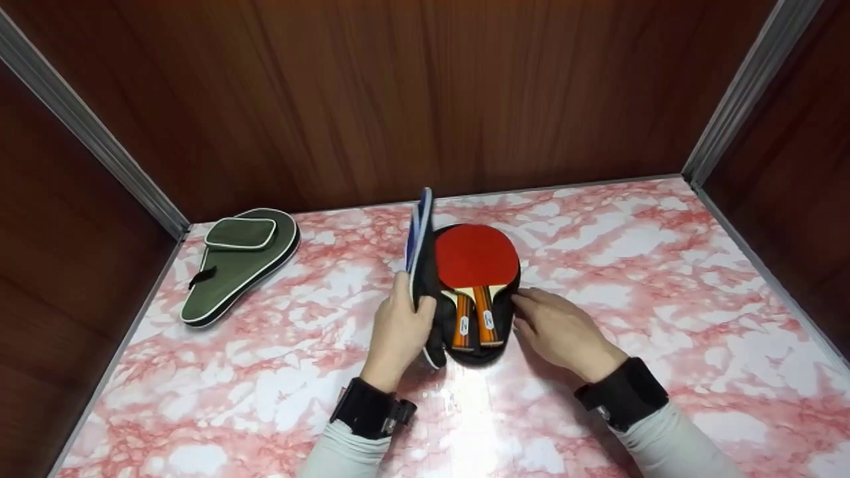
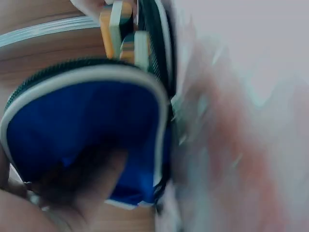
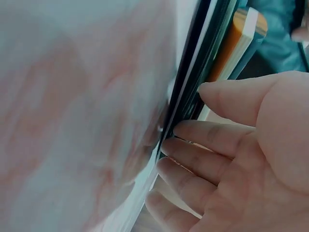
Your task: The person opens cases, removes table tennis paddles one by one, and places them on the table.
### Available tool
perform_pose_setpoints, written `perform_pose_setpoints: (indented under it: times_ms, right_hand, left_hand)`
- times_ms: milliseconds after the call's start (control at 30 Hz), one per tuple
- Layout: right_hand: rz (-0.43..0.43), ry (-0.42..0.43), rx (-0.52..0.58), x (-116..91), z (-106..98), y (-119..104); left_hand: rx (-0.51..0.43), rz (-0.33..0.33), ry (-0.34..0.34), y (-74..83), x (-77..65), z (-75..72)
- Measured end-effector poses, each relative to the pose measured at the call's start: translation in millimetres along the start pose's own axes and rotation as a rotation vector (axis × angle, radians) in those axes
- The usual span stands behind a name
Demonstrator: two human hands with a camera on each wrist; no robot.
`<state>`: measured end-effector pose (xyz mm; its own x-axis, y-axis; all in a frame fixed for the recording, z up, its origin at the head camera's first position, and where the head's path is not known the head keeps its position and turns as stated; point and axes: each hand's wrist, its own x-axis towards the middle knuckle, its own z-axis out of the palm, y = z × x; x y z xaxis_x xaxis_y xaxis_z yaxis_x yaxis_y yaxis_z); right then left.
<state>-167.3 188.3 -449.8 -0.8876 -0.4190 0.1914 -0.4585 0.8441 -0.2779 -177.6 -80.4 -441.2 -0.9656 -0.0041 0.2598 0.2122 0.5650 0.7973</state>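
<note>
An unzipped black paddle case (image 1: 477, 360) lies on the table with two table tennis paddles in it, one largely over the other. The upper paddle shows red rubber (image 1: 477, 255); both wooden handles (image 1: 489, 322) point toward me. My left hand (image 1: 398, 328) grips the case's blue cover (image 1: 418, 236), which stands up on the left side; in the left wrist view its blue face (image 2: 87, 111) has a white edge. My right hand (image 1: 564, 328) is at the case's right edge. The right wrist view shows its fairly straight fingertips touching the case's side (image 3: 186, 92).
To the left lies a second paddle case (image 1: 242, 279), green with white piping, a small pouch (image 1: 240, 234) and a black strap. Brown wood-look panels (image 1: 425, 99) enclose the pink and white marbled table (image 1: 631, 252) at the back and both sides.
</note>
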Motion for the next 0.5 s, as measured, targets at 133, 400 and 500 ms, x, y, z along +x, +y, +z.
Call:
perform_pose_setpoints:
  times_ms: [133, 400, 500]
  right_hand:
    - [-0.045, -0.004, 0.009, 0, 2, 0]
    - [-0.078, -0.044, 0.002, 0, 6, -1]
    - [-0.080, -0.052, -0.006, 1, 6, -2]
  left_hand:
    - [0.175, -0.003, 0.058, -5.5, 2.6, -11.5]
    - [0.532, 0.029, 0.175, -17.4, 7.0, -31.7]
    - [0.599, 0.019, 0.197, -22.2, 8.7, -36.6]
